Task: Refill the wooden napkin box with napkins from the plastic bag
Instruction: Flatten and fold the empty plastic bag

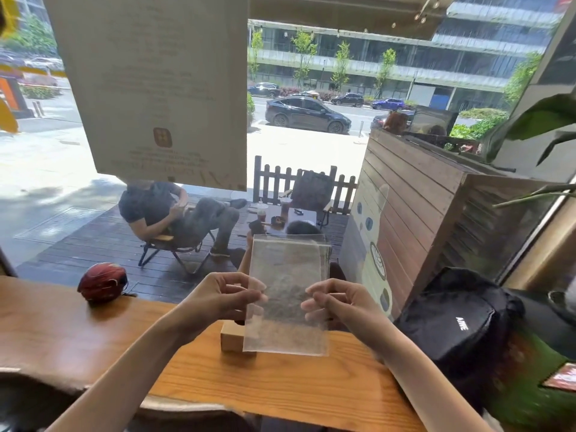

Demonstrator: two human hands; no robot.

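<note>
A clear plastic bag (288,294) hangs upright in front of me, above the counter. It looks flat, and I can see no napkins inside it. My left hand (223,297) pinches its left edge. My right hand (335,302) pinches its right edge at the same height. Behind the bag's lower part stands the wooden napkin box (232,338) on the wooden counter (280,388). Only the box's left corner shows, and its inside is hidden by the bag.
A red ball-like object (103,282) lies on the counter at the left by the window. A black backpack (458,322) stands to the right of the box. Plant leaves (542,120) reach in at the far right. Beyond the glass a person sits on a deck.
</note>
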